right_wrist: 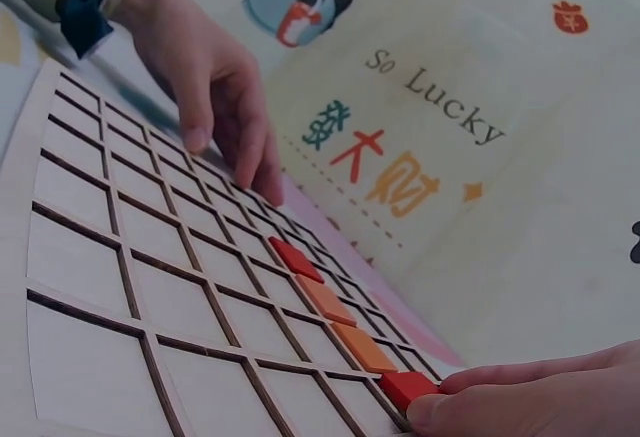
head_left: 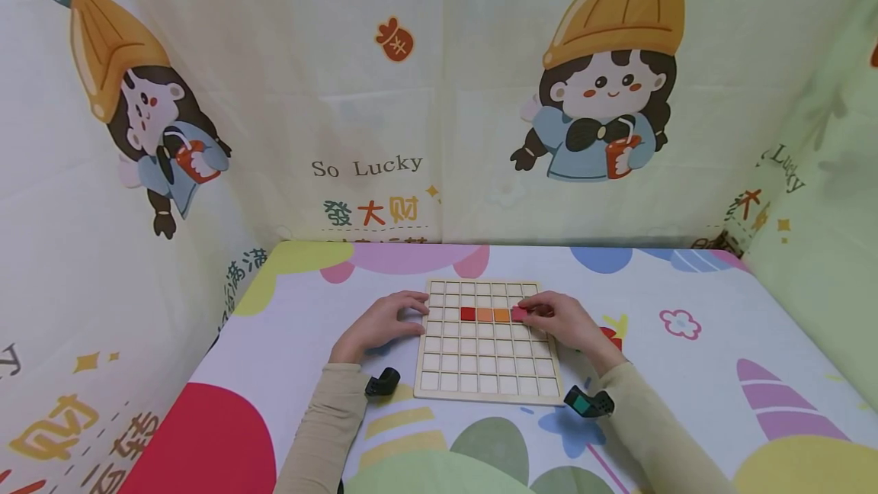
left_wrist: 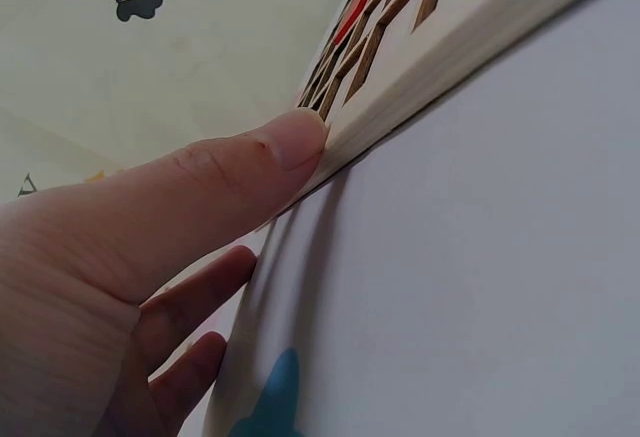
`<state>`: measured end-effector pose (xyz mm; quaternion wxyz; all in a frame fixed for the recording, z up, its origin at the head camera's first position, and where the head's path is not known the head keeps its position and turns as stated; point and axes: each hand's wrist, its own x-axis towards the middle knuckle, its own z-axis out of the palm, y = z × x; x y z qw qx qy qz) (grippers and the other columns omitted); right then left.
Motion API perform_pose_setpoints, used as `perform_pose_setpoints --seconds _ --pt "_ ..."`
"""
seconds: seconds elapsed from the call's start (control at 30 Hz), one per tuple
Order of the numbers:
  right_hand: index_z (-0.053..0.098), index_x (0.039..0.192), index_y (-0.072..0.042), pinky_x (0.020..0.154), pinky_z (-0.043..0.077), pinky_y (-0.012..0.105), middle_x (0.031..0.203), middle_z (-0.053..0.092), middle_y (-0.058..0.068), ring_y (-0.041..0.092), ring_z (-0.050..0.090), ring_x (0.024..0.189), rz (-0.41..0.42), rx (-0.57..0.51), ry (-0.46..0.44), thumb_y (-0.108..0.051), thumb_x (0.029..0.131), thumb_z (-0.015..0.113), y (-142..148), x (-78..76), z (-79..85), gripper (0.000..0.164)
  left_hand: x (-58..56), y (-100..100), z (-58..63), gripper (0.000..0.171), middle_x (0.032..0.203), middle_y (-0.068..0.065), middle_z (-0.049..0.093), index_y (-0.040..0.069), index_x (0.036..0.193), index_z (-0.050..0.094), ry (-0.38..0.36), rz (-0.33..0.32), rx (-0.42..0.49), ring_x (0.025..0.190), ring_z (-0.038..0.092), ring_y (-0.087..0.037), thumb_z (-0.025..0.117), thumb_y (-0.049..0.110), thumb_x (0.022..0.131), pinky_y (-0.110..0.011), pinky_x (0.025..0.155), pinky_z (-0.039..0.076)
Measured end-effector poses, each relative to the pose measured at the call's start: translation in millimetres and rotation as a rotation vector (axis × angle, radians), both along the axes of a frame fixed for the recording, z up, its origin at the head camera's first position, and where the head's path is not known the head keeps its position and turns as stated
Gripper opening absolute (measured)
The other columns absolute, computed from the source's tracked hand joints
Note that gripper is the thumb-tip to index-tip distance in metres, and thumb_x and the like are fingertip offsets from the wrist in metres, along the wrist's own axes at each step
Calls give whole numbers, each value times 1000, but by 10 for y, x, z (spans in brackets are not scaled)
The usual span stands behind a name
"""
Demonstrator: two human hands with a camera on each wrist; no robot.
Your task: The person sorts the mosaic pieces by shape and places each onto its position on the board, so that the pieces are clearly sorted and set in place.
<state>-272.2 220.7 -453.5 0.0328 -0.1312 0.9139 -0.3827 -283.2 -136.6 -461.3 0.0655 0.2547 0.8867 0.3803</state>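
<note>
A wooden grid board (head_left: 488,385) lies flat on the table, its square cells framed by thin raised strips. One row holds a red tile (head_left: 468,314) and two orange tiles (head_left: 493,315) side by side. At the right end of that row my right hand (head_left: 564,320) pinches another red tile (right_wrist: 407,388) between thumb and fingers, tilted slightly at its cell. My left hand (head_left: 384,324) rests at the board's left edge, thumb and fingertips touching the rim. In the left wrist view the thumb (left_wrist: 295,139) lies against the board's side, fingers loosely bent.
A white cloth (head_left: 309,326) with coloured shapes covers the table. Behind and at both sides hangs a printed curtain (head_left: 480,136) with cartoon figures and lettering. Each wrist wears a black camera band (head_left: 382,382).
</note>
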Motion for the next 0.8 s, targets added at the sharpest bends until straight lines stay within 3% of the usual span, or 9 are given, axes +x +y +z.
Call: perform_pose_setpoints --seconds 0.37,0.8 --pt "72 114 -10 75 47 34 100 62 2 18 52 85 30 35 71 -16 88 73 4 14 -35 26 9 2 11 27 141 -2 54 10 110 71 -4 -4 6 137 42 -24 77 16 84 -43 114 32" --pt "72 116 -10 75 46 34 101 62 3 19 51 85 31 45 75 -16 88 73 -11 27 -28 29 16 6 14 27 140 0 55 12 110 72 -11 8 7 137 41 -23 77 17 84 -42 114 32"
